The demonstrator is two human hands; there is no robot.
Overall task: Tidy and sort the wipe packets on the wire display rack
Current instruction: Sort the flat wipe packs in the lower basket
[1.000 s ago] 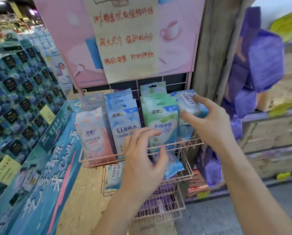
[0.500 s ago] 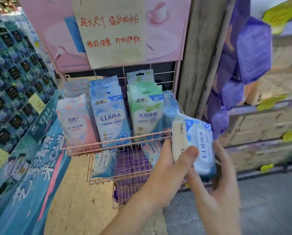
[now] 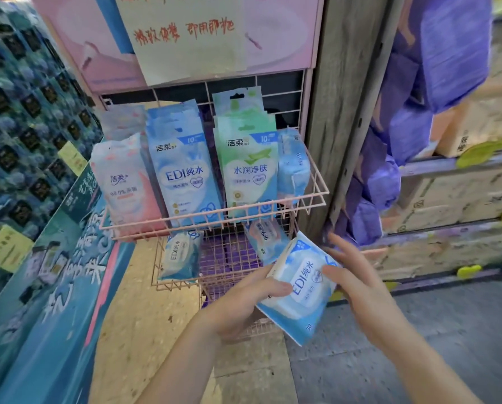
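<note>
A pink wire rack (image 3: pixel 316 182) holds upright wipe packets in its top basket: pink packets (image 3: pixel 121 182), blue EDI packets (image 3: pixel 182 173), green packets (image 3: pixel 248 170) and a thicker blue pack (image 3: pixel 292 167) turned sideways at the right end. The lower basket (image 3: pixel 168 282) holds a blue EDI pack (image 3: pixel 180 256) and another pack (image 3: pixel 266 242). In front of the lower basket, both hands hold a thick blue EDI wipe pack (image 3: pixel 298 290). My left hand (image 3: pixel 241 304) grips its left edge; my right hand (image 3: pixel 357 284) grips its right side.
A pink poster with a handwritten paper sign (image 3: pixel 185 36) hangs above the rack. A blue-green display stand (image 3: pixel 40 258) of stacked goods is at the left. A wooden post (image 3: pixel 340 112) and shelves with purple bags (image 3: pixel 436 83) and cartons stand at the right.
My right hand took the thick blue EDI pack from the right end of the top basket and brought it down. Both hands now hold it lower, in front of the lower basket.
</note>
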